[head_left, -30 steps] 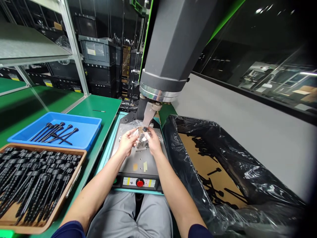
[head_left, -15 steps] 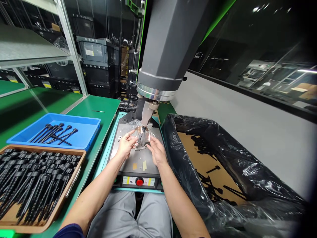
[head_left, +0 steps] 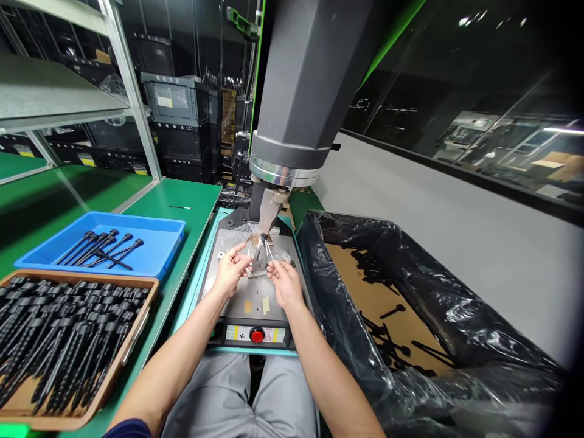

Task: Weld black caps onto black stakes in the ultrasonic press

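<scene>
The metal tool tip (head_left: 270, 212) of the grey press head (head_left: 292, 91) points down at a small fixture (head_left: 258, 258) on the metal base plate (head_left: 241, 298). My left hand (head_left: 231, 272) is at the fixture's left side, thumb and forefinger closed together; what they hold is too small to make out. My right hand (head_left: 285, 283) pinches at the right side, on a slim piece with pale streaks that runs up to a dark rounded end (head_left: 263, 238) under the tool tip. Clear plastic film (head_left: 244, 232) lies around the fixture.
Left, a brown tray (head_left: 152, 287) holds many black knob-headed rods, and a blue tray (head_left: 171, 246) holds several more. Right stands a bin lined with black plastic (head_left: 337, 304), with black pieces on cardboard. A red button (head_left: 257, 334) is on the base's front.
My right hand has moved slightly left and its fingers have closed together. The dark end and pale streaks now show more plainly under the tool tip. My left hand has hardly moved.
</scene>
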`<action>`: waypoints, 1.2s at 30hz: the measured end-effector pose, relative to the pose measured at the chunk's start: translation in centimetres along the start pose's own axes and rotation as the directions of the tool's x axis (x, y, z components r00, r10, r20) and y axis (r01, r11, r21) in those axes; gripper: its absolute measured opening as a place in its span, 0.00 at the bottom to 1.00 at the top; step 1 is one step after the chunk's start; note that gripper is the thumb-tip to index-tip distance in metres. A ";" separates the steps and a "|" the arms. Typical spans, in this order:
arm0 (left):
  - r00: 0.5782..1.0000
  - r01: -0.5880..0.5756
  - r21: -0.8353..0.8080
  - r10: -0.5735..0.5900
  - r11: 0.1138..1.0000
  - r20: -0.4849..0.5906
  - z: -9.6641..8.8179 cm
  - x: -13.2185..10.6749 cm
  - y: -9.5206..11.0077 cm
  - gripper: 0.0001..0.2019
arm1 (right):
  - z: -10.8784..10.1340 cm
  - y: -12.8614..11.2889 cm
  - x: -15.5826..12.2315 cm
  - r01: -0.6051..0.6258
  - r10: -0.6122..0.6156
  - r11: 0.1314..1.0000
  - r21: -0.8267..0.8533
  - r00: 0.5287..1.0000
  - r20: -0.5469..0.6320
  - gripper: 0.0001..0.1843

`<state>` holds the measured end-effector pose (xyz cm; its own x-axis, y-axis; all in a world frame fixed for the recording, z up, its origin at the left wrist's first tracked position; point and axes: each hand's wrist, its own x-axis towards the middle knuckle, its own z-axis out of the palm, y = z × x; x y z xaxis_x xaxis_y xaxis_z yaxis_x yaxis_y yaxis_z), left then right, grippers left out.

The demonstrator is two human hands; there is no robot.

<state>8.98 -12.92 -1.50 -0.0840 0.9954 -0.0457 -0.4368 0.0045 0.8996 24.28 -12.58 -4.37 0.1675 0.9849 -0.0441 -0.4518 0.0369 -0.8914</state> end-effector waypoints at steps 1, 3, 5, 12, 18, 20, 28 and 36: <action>1.000 0.000 0.000 0.000 1.000 -0.001 0.0 0.0 -0.1 0.37 | 0.0 0.0 0.0 -0.004 0.004 1.000 -0.004 1.000 0.004 0.17; 1.000 0.000 0.003 0.000 1.000 0.000 -0.1 0.0 -0.1 0.37 | 0.0 0.1 -0.1 -0.017 0.017 1.000 -0.015 1.000 0.013 0.17; 1.000 -0.001 0.008 0.001 1.000 0.001 -0.1 0.0 -0.1 0.36 | -0.1 0.2 -0.2 -0.035 0.035 0.999 -0.019 0.999 0.023 0.17; 0.999 0.034 0.075 -0.032 0.997 -0.028 -0.5 -0.4 -0.1 0.34 | -0.3 0.0 -0.7 -0.070 0.071 0.997 -0.020 0.997 0.044 0.18; 0.971 0.103 0.282 -0.035 0.954 -0.236 -3.2 -2.4 -0.2 0.34 | -2.3 0.3 -2.5 -0.036 0.038 0.995 -0.097 0.999 0.016 0.17; 0.949 0.037 0.362 0.080 0.932 -0.305 -4.9 -4.2 -0.5 0.33 | -4.2 0.4 -3.5 0.055 -0.064 0.972 -0.226 0.997 -0.033 0.16; 0.897 0.047 0.762 0.308 0.646 -0.317 -13.0 -12.3 -6.2 0.32 | -15.5 2.2 -8.5 0.294 -0.525 0.386 -0.874 0.850 0.055 0.22; 0.941 0.031 0.787 0.248 0.616 -0.231 -15.6 -12.9 -8.8 0.33 | -19.9 6.7 -10.1 0.118 -0.302 0.377 -0.919 0.953 -0.002 0.40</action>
<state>-0.13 -27.26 -15.60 -0.3942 0.9155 0.0800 0.4338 0.1086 0.8944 36.99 -25.60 -18.92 0.2975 0.9274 0.2266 0.6544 -0.0253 -0.7557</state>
